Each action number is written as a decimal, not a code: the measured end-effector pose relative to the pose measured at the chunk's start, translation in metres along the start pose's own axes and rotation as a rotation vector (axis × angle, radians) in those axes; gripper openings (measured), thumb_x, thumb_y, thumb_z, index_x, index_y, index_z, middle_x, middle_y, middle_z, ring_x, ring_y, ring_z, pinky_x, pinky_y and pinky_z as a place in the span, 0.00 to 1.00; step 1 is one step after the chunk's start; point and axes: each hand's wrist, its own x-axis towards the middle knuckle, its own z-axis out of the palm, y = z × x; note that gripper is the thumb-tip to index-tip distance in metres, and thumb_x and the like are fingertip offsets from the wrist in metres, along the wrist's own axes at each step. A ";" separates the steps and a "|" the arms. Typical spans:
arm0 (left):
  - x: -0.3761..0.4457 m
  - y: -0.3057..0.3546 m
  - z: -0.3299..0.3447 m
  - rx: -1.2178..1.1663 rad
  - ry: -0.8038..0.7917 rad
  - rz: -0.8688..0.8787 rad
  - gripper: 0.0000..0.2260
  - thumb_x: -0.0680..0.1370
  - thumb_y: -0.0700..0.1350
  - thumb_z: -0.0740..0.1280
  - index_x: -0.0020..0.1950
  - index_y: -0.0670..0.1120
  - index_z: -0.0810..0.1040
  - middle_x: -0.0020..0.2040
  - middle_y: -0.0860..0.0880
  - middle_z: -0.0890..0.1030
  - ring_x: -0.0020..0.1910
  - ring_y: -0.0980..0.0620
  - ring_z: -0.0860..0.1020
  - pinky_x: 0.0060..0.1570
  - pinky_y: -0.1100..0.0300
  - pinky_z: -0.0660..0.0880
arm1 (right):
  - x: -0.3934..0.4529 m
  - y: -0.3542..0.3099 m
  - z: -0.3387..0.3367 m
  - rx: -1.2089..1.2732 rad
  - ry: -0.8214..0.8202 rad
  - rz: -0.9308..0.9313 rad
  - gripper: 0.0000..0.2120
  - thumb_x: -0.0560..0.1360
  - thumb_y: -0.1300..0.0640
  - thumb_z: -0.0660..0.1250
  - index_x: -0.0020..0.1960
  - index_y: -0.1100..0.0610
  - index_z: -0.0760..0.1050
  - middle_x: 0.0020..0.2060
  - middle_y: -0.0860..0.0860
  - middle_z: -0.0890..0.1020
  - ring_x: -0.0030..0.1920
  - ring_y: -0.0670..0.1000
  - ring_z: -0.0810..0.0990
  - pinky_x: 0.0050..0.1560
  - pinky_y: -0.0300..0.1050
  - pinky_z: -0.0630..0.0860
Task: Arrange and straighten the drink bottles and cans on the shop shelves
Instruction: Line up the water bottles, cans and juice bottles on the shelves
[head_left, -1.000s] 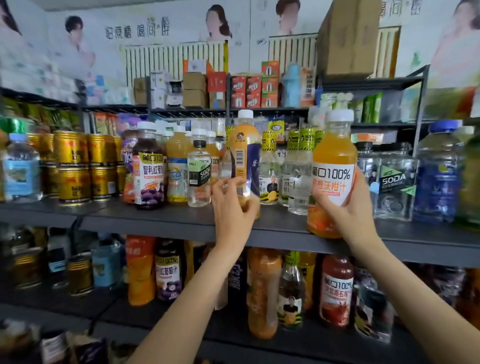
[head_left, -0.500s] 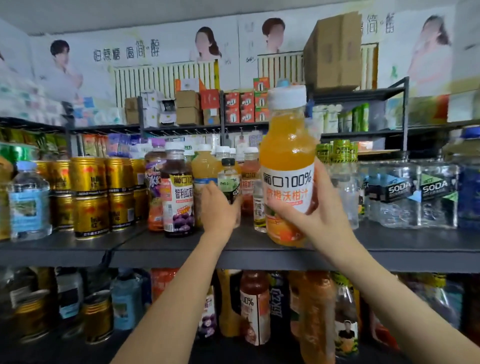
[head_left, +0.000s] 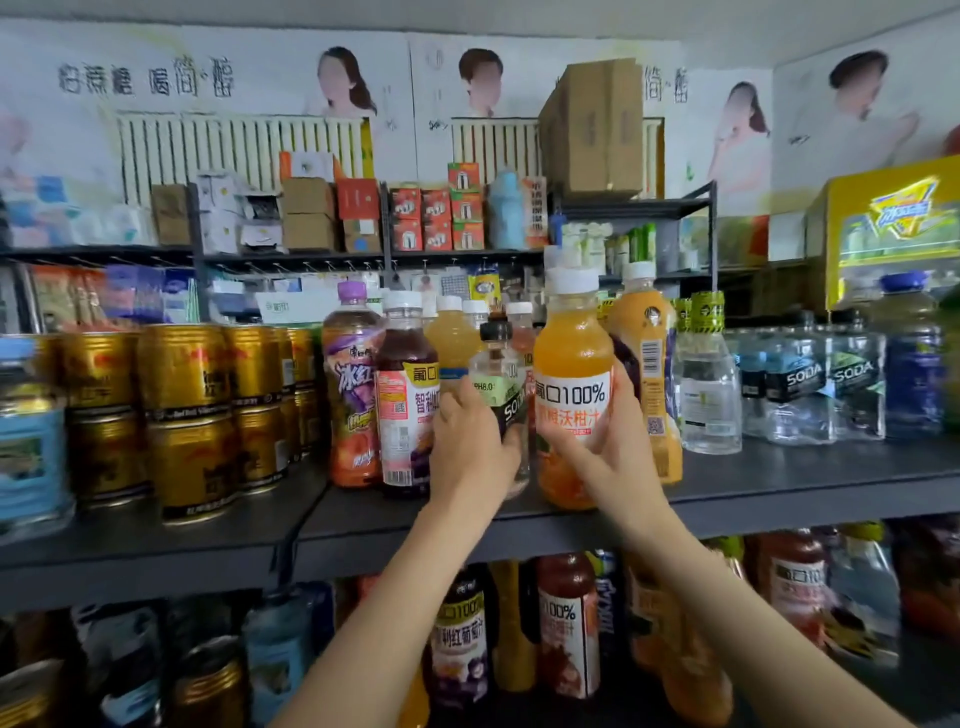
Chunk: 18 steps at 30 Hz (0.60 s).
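My right hand grips an orange juice bottle with a white cap and white label, standing at the front of the dark middle shelf. My left hand holds a small clear soda bottle with a black cap, just left of the juice bottle and tilted slightly. A dark grape juice bottle and a purple-capped tea bottle stand to the left. A taller orange bottle stands behind my right hand.
Stacked gold cans fill the shelf's left part, with a blue-labelled water bottle at the far left. Clear soda bottles and a blue bottle stand to the right. The lower shelf holds more bottles. Boxes sit on the top shelf.
My right hand carried the orange juice bottle leftward and set it low at the shelf front. My left hand left the tall orange bottle and now holds the small soda bottle.
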 end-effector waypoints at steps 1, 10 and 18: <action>-0.004 -0.004 -0.007 -0.019 -0.001 0.023 0.30 0.77 0.49 0.65 0.72 0.41 0.55 0.67 0.41 0.65 0.66 0.43 0.65 0.60 0.54 0.67 | 0.003 0.001 0.005 0.007 -0.022 0.021 0.42 0.66 0.39 0.70 0.73 0.51 0.56 0.62 0.49 0.73 0.64 0.51 0.72 0.63 0.57 0.70; -0.014 -0.058 -0.064 -0.248 -0.121 0.043 0.33 0.74 0.48 0.69 0.74 0.47 0.56 0.68 0.48 0.70 0.66 0.50 0.69 0.67 0.53 0.66 | 0.048 0.024 0.067 -0.037 -0.166 0.253 0.36 0.74 0.52 0.68 0.73 0.59 0.51 0.63 0.56 0.74 0.62 0.55 0.74 0.64 0.56 0.70; -0.035 -0.075 -0.067 -0.447 -0.210 -0.019 0.32 0.76 0.47 0.68 0.75 0.50 0.54 0.63 0.51 0.73 0.60 0.53 0.73 0.64 0.56 0.69 | 0.038 0.014 0.061 -0.385 -0.194 0.239 0.27 0.77 0.62 0.61 0.72 0.64 0.55 0.63 0.62 0.72 0.63 0.62 0.71 0.61 0.52 0.68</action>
